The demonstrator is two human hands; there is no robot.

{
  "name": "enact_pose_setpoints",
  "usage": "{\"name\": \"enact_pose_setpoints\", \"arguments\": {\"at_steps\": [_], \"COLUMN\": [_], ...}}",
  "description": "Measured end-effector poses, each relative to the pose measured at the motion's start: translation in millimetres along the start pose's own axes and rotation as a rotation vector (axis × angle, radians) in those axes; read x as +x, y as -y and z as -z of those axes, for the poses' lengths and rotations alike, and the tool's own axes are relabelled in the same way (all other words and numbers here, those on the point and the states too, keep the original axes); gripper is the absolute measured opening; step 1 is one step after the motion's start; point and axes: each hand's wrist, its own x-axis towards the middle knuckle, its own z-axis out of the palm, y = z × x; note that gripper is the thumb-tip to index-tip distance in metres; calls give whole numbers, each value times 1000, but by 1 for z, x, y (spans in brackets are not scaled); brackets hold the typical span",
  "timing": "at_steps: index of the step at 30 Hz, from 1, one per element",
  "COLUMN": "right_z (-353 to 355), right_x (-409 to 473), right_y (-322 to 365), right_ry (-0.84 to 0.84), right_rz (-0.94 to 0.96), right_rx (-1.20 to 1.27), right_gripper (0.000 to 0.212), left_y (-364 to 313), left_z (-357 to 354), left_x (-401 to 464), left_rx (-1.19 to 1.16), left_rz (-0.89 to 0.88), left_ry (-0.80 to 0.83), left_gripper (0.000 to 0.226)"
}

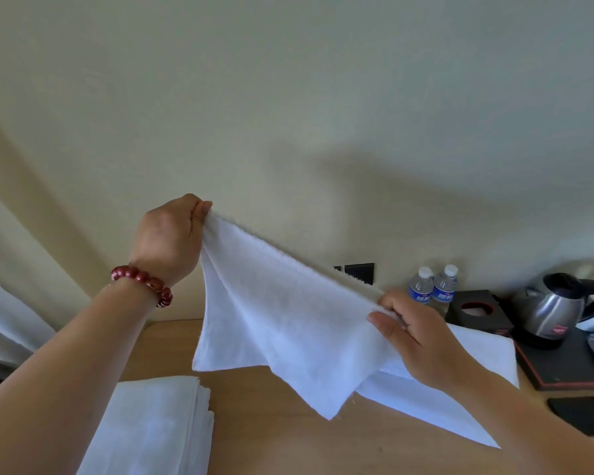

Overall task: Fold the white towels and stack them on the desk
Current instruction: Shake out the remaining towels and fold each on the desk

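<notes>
Towel (288, 323) held aloft, top edge slanting down rightward; left hand (168, 234), right hand (422, 341) fingers pinching corners.

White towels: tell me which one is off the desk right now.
The towel held up between both hands, left hand and right hand each pinching a top corner. The folded stack and the spread towel lie on the desk.

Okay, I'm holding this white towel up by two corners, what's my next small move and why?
Probably level the hands: the left hand pinches its corner higher than the right hand, so the white cloth towel hangs skewed above the wooden desk.
</notes>
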Motion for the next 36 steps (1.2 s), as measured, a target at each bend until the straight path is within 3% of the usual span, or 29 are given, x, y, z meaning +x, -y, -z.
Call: {"name": "enact_pose_setpoints", "arguments": {"at_steps": [2,7,8,10,13,16,23,29,36], "right_z": [11,41,47,59,68,76,59,51,32], "right_x": [7,50,61,83,112,137,156,165,195], "right_y": [-1,-2,-3,-5,-3,2,-21,-27,-44], "right_ry": [-7,16,42,97,116,74,243,500,493], "right_rz": [-64,-208,-233,-247,-240,-217,-194,-353,-395], "right_rx": [26,21,-56,-270,-439,-526,-582,-498,-537], "right_gripper": [17,38,36,7,31,39,49,35,32], "left_y": [4,12,14,19,26,35,58,78,102], "left_z": [-2,-8,-10,-13,-20,-30,-48,-64,-87], "left_x": [-1,-3,-3,-3,-6,-11,-22,-28,-9], "left_rx": [8,-3,1,13,24,69,100,137,233], "left_rz": [19,26,24,24,32,33,152,176,151], "left_ry": [17,36,44,72,107,175,260,399,492], "left_gripper": [38,38,38,38,37,35,38,41,43]}}
